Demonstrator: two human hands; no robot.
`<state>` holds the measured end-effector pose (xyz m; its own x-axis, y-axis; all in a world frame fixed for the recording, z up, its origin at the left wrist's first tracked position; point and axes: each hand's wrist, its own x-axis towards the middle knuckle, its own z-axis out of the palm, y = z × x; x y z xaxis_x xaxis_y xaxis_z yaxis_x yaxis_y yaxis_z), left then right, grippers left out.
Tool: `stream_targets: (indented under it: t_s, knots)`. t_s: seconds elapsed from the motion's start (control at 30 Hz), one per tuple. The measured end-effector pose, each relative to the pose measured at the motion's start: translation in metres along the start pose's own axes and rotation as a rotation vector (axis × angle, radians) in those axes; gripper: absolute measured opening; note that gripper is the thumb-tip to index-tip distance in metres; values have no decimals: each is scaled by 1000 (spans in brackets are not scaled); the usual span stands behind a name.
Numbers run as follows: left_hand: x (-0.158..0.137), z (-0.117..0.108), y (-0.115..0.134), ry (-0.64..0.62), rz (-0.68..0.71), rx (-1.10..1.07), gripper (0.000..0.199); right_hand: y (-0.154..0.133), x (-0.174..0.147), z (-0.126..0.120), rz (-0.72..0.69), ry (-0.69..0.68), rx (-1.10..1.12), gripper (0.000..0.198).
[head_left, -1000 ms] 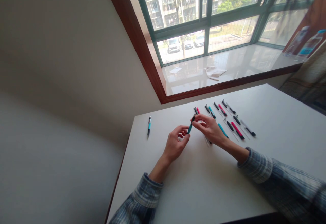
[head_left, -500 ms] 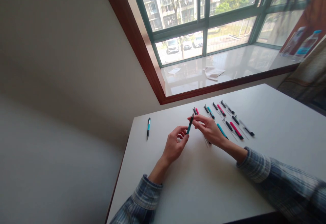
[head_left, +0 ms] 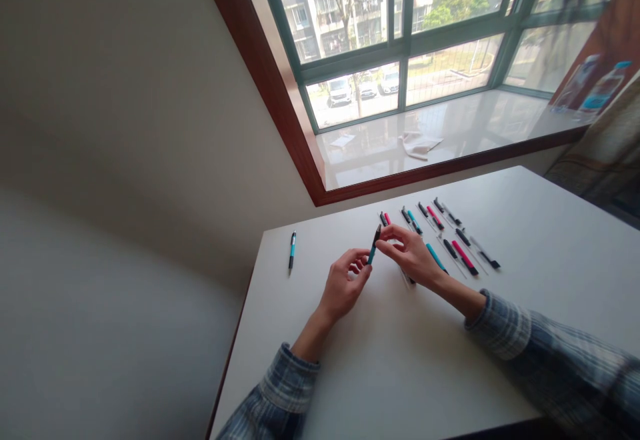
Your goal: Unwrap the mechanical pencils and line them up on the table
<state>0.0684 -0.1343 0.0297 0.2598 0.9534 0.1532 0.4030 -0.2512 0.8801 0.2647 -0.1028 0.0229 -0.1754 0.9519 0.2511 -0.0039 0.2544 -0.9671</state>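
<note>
Between my hands, a teal and black pen [head_left: 373, 248] is held up at a steep tilt above the table, black end uppermost. My left hand [head_left: 346, 281] pinches its lower teal part between thumb and fingers. At the black upper end, my right hand [head_left: 410, 254] has thumb and fingertips closed on the pen. Behind and beside the right hand lie pen parts in rows, among them a teal barrel [head_left: 437, 258], a pink barrel [head_left: 465, 257] and a black barrel [head_left: 450, 248]; the hand hides some of them. A whole teal and black pen [head_left: 292, 251] lies apart at the left.
The white table [head_left: 380, 367] meets the wall below a window with a brown frame [head_left: 320, 195]. On the sill are a cloth [head_left: 419, 145] and, farther right, a bottle with a blue cap [head_left: 605, 87]. More pen parts lie near the table's far edge.
My right thumb and fingers have closed in on the pen's upper black end. The left hand keeps its hold, nearly still.
</note>
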Motion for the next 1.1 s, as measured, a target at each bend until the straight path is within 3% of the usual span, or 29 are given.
stream_targets:
  t_s: [0.13,0.33,0.77,0.97,1.1]
  knots:
    - [0,0,1,-8,10,-1,24,-2,-1,0,-19,-63,18,27]
    - [0,0,4,-12,7,-2,23,-3,-1,1,0,11,11,27]
    - [0,-1,4,-13,6,-9,24,-3,-1,0,-28,-52,5,26]
    - [0,-1,3,-9,5,-10,23,-2,-1,1,-14,18,7,26]
    - [0,-1,3,-9,16,-8,24,-3,-1,1,-31,-39,33,26]
